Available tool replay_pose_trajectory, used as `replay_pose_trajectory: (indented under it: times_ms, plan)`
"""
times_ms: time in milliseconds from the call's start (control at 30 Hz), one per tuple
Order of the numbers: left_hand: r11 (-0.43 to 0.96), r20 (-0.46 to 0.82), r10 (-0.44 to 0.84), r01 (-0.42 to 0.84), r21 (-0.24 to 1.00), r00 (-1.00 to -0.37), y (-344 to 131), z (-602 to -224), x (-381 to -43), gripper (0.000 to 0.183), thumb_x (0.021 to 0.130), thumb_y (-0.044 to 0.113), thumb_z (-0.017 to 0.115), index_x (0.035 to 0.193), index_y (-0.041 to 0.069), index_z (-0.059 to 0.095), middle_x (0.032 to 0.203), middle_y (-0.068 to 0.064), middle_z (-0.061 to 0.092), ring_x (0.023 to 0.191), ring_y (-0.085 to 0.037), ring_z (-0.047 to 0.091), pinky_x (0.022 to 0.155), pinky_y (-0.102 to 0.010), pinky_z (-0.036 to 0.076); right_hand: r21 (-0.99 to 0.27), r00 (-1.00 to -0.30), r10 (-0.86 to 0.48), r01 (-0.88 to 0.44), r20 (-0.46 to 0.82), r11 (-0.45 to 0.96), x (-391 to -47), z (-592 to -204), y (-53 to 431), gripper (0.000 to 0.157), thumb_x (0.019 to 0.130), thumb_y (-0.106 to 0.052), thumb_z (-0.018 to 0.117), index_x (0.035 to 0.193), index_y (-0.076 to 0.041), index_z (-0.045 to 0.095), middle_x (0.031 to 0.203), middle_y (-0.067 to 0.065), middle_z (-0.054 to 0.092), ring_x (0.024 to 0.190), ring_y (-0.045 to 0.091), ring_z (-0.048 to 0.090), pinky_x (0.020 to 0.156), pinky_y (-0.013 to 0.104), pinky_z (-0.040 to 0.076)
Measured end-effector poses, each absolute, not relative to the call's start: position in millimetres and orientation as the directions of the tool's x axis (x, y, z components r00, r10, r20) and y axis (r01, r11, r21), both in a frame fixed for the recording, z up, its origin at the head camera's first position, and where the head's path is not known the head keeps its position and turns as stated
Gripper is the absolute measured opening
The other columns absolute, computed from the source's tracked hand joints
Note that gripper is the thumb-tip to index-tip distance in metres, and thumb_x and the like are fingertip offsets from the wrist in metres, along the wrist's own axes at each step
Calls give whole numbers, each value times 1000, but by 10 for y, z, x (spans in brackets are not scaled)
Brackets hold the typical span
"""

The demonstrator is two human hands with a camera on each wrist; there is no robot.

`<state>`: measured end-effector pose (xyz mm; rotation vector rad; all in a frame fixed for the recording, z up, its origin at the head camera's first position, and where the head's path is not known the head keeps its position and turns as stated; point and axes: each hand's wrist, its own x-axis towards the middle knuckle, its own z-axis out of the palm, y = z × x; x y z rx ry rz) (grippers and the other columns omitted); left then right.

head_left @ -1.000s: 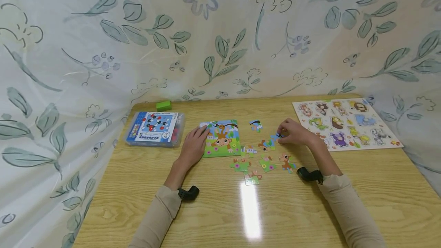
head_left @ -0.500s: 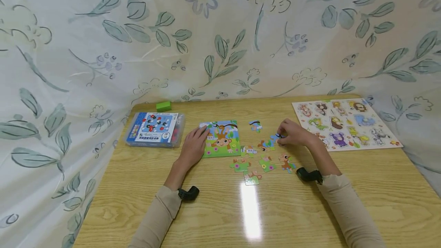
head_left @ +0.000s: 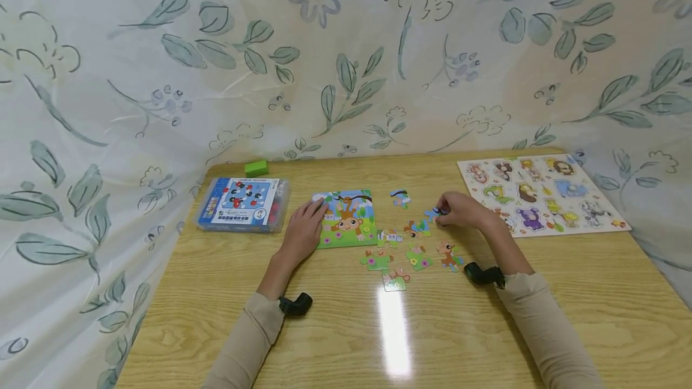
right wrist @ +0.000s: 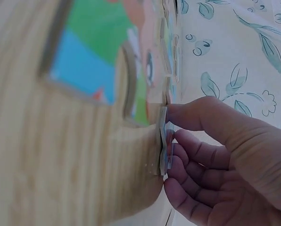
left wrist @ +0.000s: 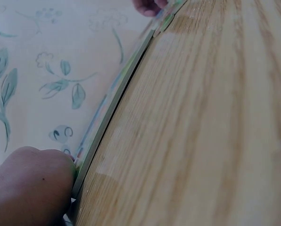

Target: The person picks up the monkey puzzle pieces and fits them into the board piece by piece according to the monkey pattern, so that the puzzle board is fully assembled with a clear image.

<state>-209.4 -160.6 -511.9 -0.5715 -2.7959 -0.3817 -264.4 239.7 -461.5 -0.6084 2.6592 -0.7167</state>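
My left hand [head_left: 304,227] lies over the left edge of a square monkey picture board [head_left: 348,221], fingers stretched onto it. Seen from the left wrist, the hand [left wrist: 32,183] is at the near end of the thin board [left wrist: 114,103]. My right hand [head_left: 459,210] pinches a blue jigsaw piece [head_left: 432,215] close to the table. In the right wrist view, the thumb and fingers of that hand [right wrist: 235,160] are at the piece's edge [right wrist: 163,141]. Several loose pieces lie nearby, among them a brown-animal piece [head_left: 449,255] and a branch piece [head_left: 400,198].
A clear plastic box [head_left: 243,204] with a molecule picture stands at the left, with a green block [head_left: 256,167] behind it. On the right lies a white animal puzzle board [head_left: 540,195]. A flowered cloth [head_left: 346,65] hangs behind the wooden table [head_left: 335,329].
The blue piece in my right hand has shifted slightly away from the piece to its left. My left hand stays on the picture board.
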Motion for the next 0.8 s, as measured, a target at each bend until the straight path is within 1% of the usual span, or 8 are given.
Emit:
replay_pose_trajectory:
  times_ms: [133,267,600,800]
  plan:
    - [883,307,346,418,212,-886,-1605,-5108,-2083,40,100,12,48,140,8,53,146,-12,50,135,-36,45,109,-53,39,-537,-861,-468,-304,-198,787,-2633,-4614,2401,31,86,-14,70,106,6,58,100,18,61,89,25,58,81,40,51]
    - [881,311,346,420,216,-886,-1606,-5098,-2078,40,100,12,49,139,8,53,146,-12,50,134,-36,45,109,-53,39,-529,-862,-469,-311,-194,789,-2632,-4609,2404,33,86,-15,71,108,6,58,102,19,62,94,29,61,85,43,52]
    - [885,325,347,422,197,-880,-1610,-5105,-2092,40,99,12,50,139,8,54,145,-12,51,133,-36,46,109,-52,39,-495,-856,-480,-338,-191,801,-2642,-4600,2394,35,84,-18,72,108,5,62,101,17,64,91,25,61,81,41,52]
    - [889,296,339,407,210,-893,-1599,-5095,-2082,40,100,13,48,140,8,53,147,-11,49,135,-36,44,110,-52,38,-458,-861,-477,-357,-178,814,-2624,-4603,2398,33,84,-19,71,107,4,61,100,15,61,89,24,58,78,39,51]
